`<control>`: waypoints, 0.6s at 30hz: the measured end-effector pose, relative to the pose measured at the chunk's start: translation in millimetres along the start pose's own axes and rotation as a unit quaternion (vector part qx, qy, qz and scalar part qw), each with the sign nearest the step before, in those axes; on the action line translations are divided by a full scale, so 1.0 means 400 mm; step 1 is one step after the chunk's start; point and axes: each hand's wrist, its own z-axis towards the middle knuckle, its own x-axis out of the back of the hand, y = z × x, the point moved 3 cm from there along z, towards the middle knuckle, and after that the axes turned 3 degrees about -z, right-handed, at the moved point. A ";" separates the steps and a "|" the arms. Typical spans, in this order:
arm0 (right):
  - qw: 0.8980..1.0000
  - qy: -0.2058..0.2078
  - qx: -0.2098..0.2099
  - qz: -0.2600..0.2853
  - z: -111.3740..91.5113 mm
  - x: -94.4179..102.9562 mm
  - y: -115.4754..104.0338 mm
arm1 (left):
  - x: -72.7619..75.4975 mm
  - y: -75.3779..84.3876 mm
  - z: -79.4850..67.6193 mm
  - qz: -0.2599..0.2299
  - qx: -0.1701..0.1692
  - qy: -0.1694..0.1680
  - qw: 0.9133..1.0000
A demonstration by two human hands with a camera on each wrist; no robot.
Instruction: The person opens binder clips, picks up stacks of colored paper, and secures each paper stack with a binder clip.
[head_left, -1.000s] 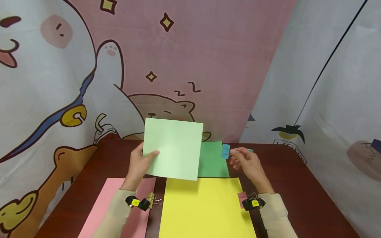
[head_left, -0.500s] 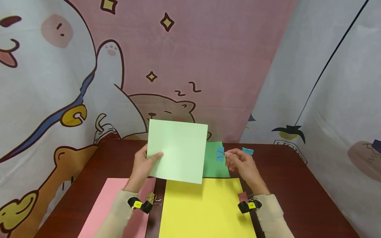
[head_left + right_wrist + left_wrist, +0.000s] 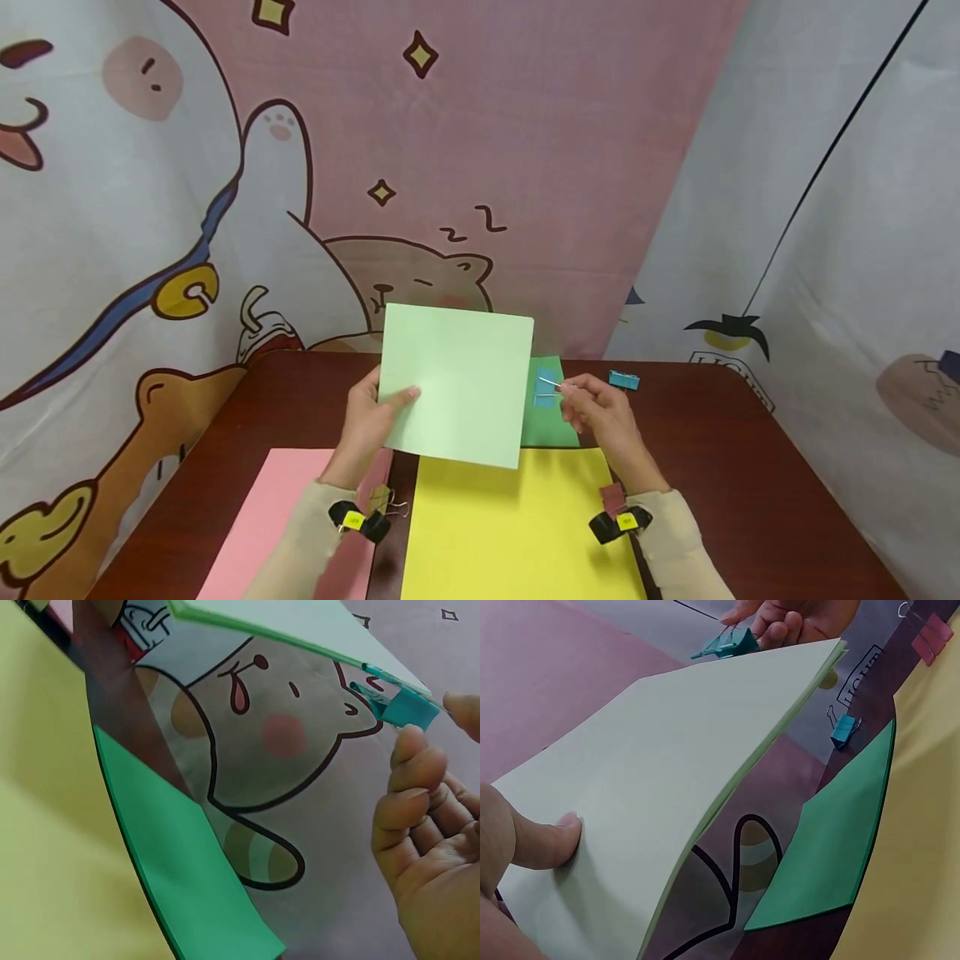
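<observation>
Head view: left hand (image 3: 367,412) in thumb-forward grip on pale green paper (image 3: 459,383), right hand (image 3: 597,406) in pinch on blue clip (image 3: 543,389)

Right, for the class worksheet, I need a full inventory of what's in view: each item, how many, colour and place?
Table: one, dark reddish-brown, under the papers
Pale green paper: one stack, sheets uncountable, held up
Dark green paper: one sheet or stack, far middle
Yellow paper: one sheet or stack, near middle
Pink paper: one sheet or stack, near left
Held clip: one, blue, pinched in the air
Loose clip: one, blue, table's far right
Yellow clip: one, pink paper's right edge
Pink clip: one, yellow paper's right edge
Cartoon backdrop: panel count unclear, mostly pink and white, behind table
Wrist cameras: two, black, one per wrist
Sleeves: two, cream, both arms
Left hand: one, gripping pale green paper
Right hand: one, pinching held clip
</observation>
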 end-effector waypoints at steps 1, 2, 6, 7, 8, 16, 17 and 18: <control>1.000 -0.001 0.009 0.005 -0.001 -0.002 -0.002 | -0.002 -0.001 0.000 0.000 0.001 0.000 1.000; 1.000 -0.002 0.019 0.011 -0.002 -0.004 -0.005 | -0.003 -0.002 -0.001 -0.001 0.000 -0.001 1.000; 0.999 0.000 0.040 0.029 -0.004 -0.010 -0.009 | -0.011 -0.002 -0.005 -0.003 0.001 -0.002 1.000; 0.998 0.001 0.045 0.032 -0.005 -0.011 -0.010 | -0.013 -0.003 -0.006 -0.004 0.000 -0.003 1.000; 0.998 0.002 0.049 0.035 -0.004 -0.012 -0.010 | -0.015 -0.002 -0.007 -0.005 0.000 -0.003 1.000; 0.997 0.005 0.068 0.037 -0.001 -0.018 -0.009 | -0.030 -0.005 -0.014 0.000 0.007 -0.005 1.000; 0.997 0.004 0.066 0.035 -0.001 -0.018 -0.009 | -0.031 -0.005 -0.015 0.003 0.005 -0.006 1.000; 0.998 0.004 0.063 0.032 -0.001 -0.018 -0.008 | -0.032 -0.005 -0.016 0.005 0.004 -0.005 1.000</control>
